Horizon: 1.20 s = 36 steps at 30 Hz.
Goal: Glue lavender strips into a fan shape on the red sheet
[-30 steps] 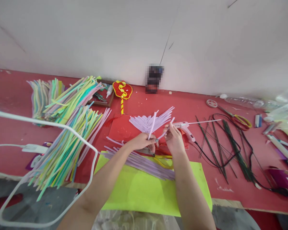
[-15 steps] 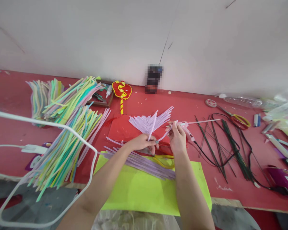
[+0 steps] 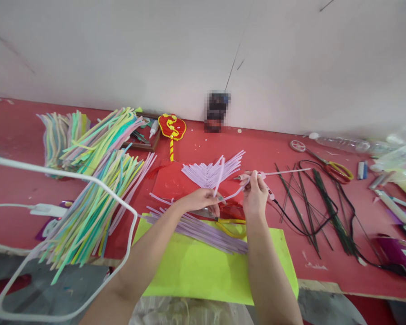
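Note:
My left hand is closed, its fingers pinching a bent lilac pipe cleaner, one arm of which stands up. The other arm of that pipe cleaner runs right to my right hand, closed on its end. Just behind my right fingers lies a pink glue gun, a long glue stick poking from its back. Lilac pipe cleaners in a V-shaped fan lie on a red sheet beyond my left hand. Yellow-handled scissors and a loose lilac bundle lie below my hands, on a lime-green sheet.
At left are bundles of multicoloured pipe cleaners, with a white bent tube crossing in front. A red-and-yellow fan ornament lies behind. Dark green wire stems, a second pair of scissors and a plastic bottle lie right.
My right hand has shifted slightly right with its end of the pipe cleaner, uncovering the glue gun's nozzle more. The upright arm leans a little less. My left hand has barely moved.

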{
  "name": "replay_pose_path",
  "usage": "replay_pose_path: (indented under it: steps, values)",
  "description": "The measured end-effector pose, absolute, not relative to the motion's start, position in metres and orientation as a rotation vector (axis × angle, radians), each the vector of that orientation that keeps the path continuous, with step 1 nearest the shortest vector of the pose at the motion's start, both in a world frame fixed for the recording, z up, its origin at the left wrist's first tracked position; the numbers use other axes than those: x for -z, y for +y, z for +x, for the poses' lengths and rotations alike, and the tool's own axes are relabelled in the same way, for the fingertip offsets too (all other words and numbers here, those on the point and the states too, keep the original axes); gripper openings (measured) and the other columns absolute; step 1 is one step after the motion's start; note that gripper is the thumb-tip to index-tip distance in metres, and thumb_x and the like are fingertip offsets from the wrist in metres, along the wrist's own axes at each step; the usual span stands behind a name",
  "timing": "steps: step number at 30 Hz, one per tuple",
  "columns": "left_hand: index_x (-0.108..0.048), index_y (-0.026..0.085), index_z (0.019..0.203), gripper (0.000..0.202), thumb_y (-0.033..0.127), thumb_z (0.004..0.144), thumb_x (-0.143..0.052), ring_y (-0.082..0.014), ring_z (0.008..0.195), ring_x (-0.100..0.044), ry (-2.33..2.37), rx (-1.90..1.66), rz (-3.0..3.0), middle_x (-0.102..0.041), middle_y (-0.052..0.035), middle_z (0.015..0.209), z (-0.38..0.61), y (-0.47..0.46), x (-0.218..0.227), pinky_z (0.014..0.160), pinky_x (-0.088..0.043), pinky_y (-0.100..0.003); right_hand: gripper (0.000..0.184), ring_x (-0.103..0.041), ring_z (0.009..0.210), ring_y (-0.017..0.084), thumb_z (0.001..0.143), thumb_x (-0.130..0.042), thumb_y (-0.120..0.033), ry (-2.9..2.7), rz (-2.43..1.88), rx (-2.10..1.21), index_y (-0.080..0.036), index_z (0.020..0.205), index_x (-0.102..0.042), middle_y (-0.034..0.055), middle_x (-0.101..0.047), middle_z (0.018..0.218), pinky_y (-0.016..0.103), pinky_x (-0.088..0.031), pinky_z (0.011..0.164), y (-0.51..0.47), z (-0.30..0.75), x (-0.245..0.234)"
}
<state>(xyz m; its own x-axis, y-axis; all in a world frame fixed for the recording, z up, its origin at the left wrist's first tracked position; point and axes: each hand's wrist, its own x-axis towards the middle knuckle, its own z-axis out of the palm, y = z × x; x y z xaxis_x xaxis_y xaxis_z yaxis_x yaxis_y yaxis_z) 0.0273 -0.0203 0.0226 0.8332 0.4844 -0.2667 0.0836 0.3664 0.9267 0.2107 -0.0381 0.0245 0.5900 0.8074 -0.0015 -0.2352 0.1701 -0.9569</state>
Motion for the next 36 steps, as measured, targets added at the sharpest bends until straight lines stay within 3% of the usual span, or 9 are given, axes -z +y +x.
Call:
replay_pose_path:
  steps: [11,18,25,30,33,36]
  values:
    - [-0.052,0.015,0.072,0.041,0.052,0.070,-0.071,-0.0150,0.067,-0.066,0.706,-0.480,1.168,-0.071,-0.0036,0.068,0.034,-0.016,-0.010,0.072,-0.049,-0.030,0.040,-0.055,0.056,0.008,0.072,-0.067,-0.057,-0.562,-1.141,-0.852,-0.019,0.084,-0.067,-0.0014,-0.064,0.069,0.021,-0.038,0.048,-0.036,0.215,-0.026]
    - [-0.052,0.015,0.071,0.045,0.057,0.071,-0.068,-0.0134,0.062,-0.065,0.808,-0.709,1.150,-0.070,-0.0033,0.066,0.036,-0.009,-0.008,0.067,-0.050,-0.027,0.037,-0.048,0.056,0.007,0.067,-0.072,-0.053,-0.767,-1.163,-1.215,-0.019,0.083,-0.072,-0.0022,-0.058,0.067,0.020,-0.042,0.050,-0.042,0.201,-0.028]
    - [-0.057,0.014,0.076,0.042,0.055,0.074,-0.067,-0.0125,0.059,-0.063,0.638,-0.594,1.192,-0.066,-0.0010,0.065,0.034,-0.016,-0.017,0.068,-0.049,-0.028,0.046,-0.043,0.046,0.007,0.068,-0.074,-0.048,-0.992,-1.142,-1.557,-0.019,0.103,-0.070,-0.0062,-0.052,0.055,0.020,-0.036,0.045,-0.050,0.202,-0.024]
    - [-0.059,0.013,0.081,0.041,0.053,0.076,-0.066,-0.0121,0.058,-0.061,0.531,-0.533,1.208,-0.066,-0.0029,0.072,0.034,-0.019,-0.018,0.065,-0.049,-0.027,0.034,-0.044,0.044,0.006,0.063,-0.079,-0.047,-0.888,-1.062,-1.576,-0.019,0.079,-0.068,-0.0064,-0.053,0.053,0.020,-0.038,0.044,-0.049,0.202,-0.024]
    - [-0.058,0.013,0.087,0.044,0.056,0.084,-0.054,-0.0134,0.060,-0.061,0.556,-0.587,1.236,-0.064,-0.0028,0.070,0.034,-0.020,-0.016,0.065,-0.049,-0.028,0.033,-0.048,0.045,0.007,0.064,-0.078,-0.047,-0.870,-1.096,-1.503,-0.018,0.063,-0.062,-0.0050,-0.054,0.052,0.021,-0.040,0.047,-0.048,0.200,-0.025]
    - [-0.056,0.014,0.087,0.042,0.054,0.089,-0.044,-0.0137,0.062,-0.059,0.640,-0.652,1.362,-0.060,-0.0015,0.068,0.034,-0.021,-0.015,0.066,-0.047,-0.027,0.034,-0.049,0.047,0.007,0.065,-0.077,-0.047,-0.888,-1.163,-1.390,-0.018,0.061,-0.061,-0.0038,-0.057,0.054,0.021,-0.041,0.048,-0.046,0.199,-0.025]
